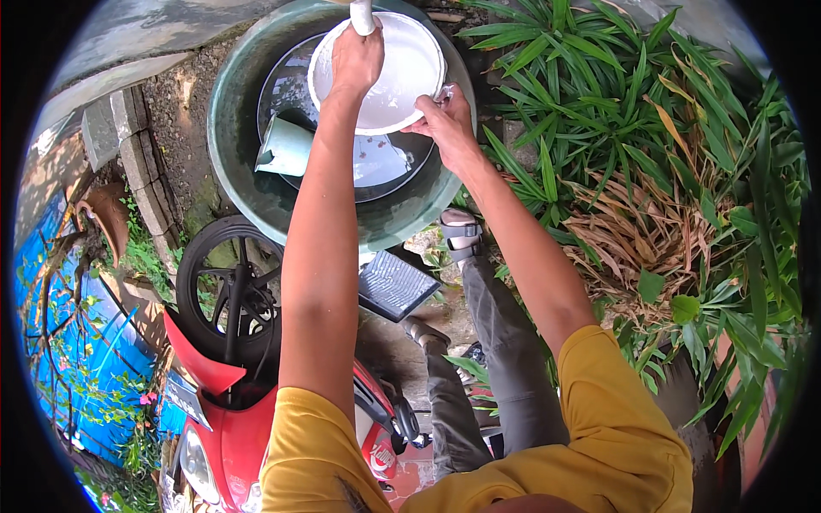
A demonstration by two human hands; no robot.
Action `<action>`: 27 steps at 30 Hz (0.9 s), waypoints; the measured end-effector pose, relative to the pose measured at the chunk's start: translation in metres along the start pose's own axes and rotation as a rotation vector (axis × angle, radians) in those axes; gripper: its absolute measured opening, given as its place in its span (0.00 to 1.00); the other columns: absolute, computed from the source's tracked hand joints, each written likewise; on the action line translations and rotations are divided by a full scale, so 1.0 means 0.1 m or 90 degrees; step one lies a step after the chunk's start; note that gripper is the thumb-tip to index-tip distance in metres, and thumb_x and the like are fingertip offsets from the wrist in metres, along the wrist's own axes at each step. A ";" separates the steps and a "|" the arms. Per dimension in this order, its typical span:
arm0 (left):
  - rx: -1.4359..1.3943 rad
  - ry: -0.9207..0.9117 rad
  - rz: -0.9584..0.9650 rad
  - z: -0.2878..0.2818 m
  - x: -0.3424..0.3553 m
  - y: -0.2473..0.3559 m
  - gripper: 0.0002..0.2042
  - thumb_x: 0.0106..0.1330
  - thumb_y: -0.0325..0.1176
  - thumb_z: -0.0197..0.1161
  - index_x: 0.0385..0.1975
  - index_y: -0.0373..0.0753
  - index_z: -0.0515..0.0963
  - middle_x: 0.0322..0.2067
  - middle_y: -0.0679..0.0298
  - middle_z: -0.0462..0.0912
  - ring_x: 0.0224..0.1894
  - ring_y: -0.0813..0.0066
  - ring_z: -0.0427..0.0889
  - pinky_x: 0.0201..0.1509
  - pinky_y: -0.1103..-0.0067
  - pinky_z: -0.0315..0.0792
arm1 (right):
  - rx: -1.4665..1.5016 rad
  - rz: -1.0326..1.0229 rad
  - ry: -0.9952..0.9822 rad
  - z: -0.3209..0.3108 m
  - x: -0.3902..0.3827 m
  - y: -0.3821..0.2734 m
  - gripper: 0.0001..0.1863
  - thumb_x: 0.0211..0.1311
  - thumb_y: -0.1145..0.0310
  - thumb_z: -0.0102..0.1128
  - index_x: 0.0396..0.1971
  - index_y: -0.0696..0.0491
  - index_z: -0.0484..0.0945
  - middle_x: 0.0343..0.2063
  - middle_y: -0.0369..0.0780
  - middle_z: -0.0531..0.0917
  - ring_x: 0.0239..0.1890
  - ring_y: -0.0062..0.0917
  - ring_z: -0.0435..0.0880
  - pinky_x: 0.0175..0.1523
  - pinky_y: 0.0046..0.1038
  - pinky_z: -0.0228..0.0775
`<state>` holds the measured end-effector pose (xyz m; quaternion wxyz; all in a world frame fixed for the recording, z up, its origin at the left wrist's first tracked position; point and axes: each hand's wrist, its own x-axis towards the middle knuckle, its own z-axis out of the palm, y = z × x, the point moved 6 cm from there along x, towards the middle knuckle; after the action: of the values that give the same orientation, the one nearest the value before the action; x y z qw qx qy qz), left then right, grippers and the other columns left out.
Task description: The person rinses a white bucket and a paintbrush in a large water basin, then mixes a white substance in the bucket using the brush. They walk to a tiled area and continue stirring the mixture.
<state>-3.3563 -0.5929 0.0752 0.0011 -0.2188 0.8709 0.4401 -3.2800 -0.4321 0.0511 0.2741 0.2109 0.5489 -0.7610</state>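
Note:
A round white basin [406, 73] is held over a large green tub [224, 128]. My right hand [446, 124] grips its rim on the near right side, fingers closed on the edge. My left hand [357, 58] reaches over the basin's left side, fingers curled beside the end of a white pipe [363, 15]. What those fingers hold, if anything, is hidden. The basin's inside looks wet, with pale streaks. Below it, a pale green scoop with a jagged edge [286, 147] lies tilted in the tub, beside dark water [295, 73] that reflects light.
A red motorbike [235, 445] with a black front wheel [229, 286] stands at the left. A black ridged tray [398, 284] lies between the tub and my feet. Leafy plants [590, 94] crowd the right side. Blue sheeting [94, 342] and concrete blocks [137, 141] line the left.

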 end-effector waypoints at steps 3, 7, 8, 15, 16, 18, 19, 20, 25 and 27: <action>-0.004 0.016 -0.059 -0.14 -0.10 0.04 0.12 0.56 0.33 0.49 0.19 0.33 0.76 0.15 0.61 0.74 0.19 0.75 0.70 0.27 0.78 0.65 | -0.010 0.008 0.012 -0.01 0.00 0.01 0.14 0.53 0.75 0.53 0.38 0.61 0.62 0.31 0.44 0.77 0.26 0.26 0.80 0.32 0.30 0.80; -0.089 0.054 -0.135 -0.05 -0.08 -0.10 0.07 0.52 0.29 0.56 0.18 0.34 0.79 0.15 0.67 0.76 0.19 0.80 0.72 0.27 0.79 0.66 | 0.012 0.008 0.023 0.02 0.00 0.02 0.13 0.54 0.75 0.53 0.38 0.61 0.62 0.31 0.44 0.77 0.26 0.26 0.81 0.33 0.30 0.80; -0.118 0.079 -0.130 -0.03 -0.07 -0.12 0.06 0.50 0.29 0.59 0.19 0.35 0.80 0.15 0.65 0.77 0.19 0.78 0.74 0.27 0.78 0.68 | 0.014 0.006 0.015 0.03 -0.01 0.02 0.13 0.54 0.75 0.53 0.37 0.61 0.63 0.31 0.44 0.77 0.27 0.26 0.81 0.33 0.30 0.80; -0.343 0.064 -0.160 0.14 -0.12 -0.11 0.05 0.56 0.22 0.58 0.29 0.26 0.76 0.23 0.57 0.80 0.27 0.72 0.81 0.33 0.80 0.80 | -0.002 0.006 0.006 -0.01 -0.02 0.03 0.12 0.54 0.75 0.53 0.37 0.61 0.63 0.31 0.44 0.77 0.27 0.25 0.80 0.34 0.30 0.80; -0.355 0.076 -0.159 0.13 -0.12 -0.13 0.05 0.57 0.21 0.57 0.30 0.25 0.76 0.23 0.56 0.80 0.27 0.71 0.81 0.32 0.79 0.81 | -0.010 0.010 0.006 -0.02 -0.02 0.03 0.13 0.54 0.75 0.53 0.37 0.61 0.63 0.31 0.44 0.77 0.26 0.25 0.80 0.34 0.30 0.80; -0.422 0.040 -0.136 0.15 -0.10 -0.15 0.06 0.56 0.20 0.55 0.31 0.25 0.76 0.22 0.54 0.80 0.24 0.72 0.82 0.31 0.81 0.79 | -0.005 0.012 -0.001 -0.01 -0.03 0.05 0.13 0.54 0.75 0.53 0.37 0.61 0.63 0.31 0.44 0.77 0.26 0.24 0.80 0.34 0.30 0.80; -0.456 0.022 -0.124 0.16 -0.09 -0.15 0.07 0.56 0.20 0.53 0.31 0.24 0.76 0.22 0.54 0.81 0.23 0.72 0.82 0.30 0.82 0.78 | -0.003 0.013 -0.005 -0.01 -0.03 0.05 0.13 0.54 0.75 0.53 0.37 0.61 0.63 0.31 0.43 0.77 0.26 0.24 0.80 0.34 0.30 0.80; -0.457 0.007 -0.124 0.18 -0.09 -0.17 0.05 0.57 0.20 0.52 0.29 0.26 0.75 0.22 0.55 0.80 0.24 0.72 0.81 0.33 0.80 0.78 | 0.009 0.011 -0.006 0.00 -0.03 0.05 0.12 0.53 0.75 0.54 0.35 0.60 0.62 0.30 0.43 0.76 0.25 0.24 0.80 0.31 0.29 0.79; -0.576 0.026 -0.191 0.27 -0.10 -0.25 0.07 0.59 0.22 0.49 0.30 0.27 0.75 0.23 0.57 0.80 0.28 0.73 0.80 0.39 0.79 0.78 | 0.028 0.009 -0.004 0.02 0.00 0.05 0.13 0.51 0.75 0.56 0.31 0.59 0.60 0.27 0.42 0.74 0.22 0.23 0.79 0.25 0.27 0.78; -0.466 0.035 -0.189 0.18 -0.04 -0.29 0.08 0.58 0.22 0.51 0.32 0.26 0.76 0.26 0.56 0.81 0.27 0.74 0.79 0.36 0.80 0.77 | 0.030 0.013 0.002 0.03 0.00 0.04 0.13 0.50 0.76 0.56 0.32 0.59 0.61 0.27 0.42 0.75 0.22 0.23 0.79 0.26 0.27 0.79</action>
<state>-3.3454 -0.5927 0.0421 -0.0365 -0.3397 0.6153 0.7104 -3.2772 -0.4364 0.0490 0.2763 0.2240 0.5289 -0.7706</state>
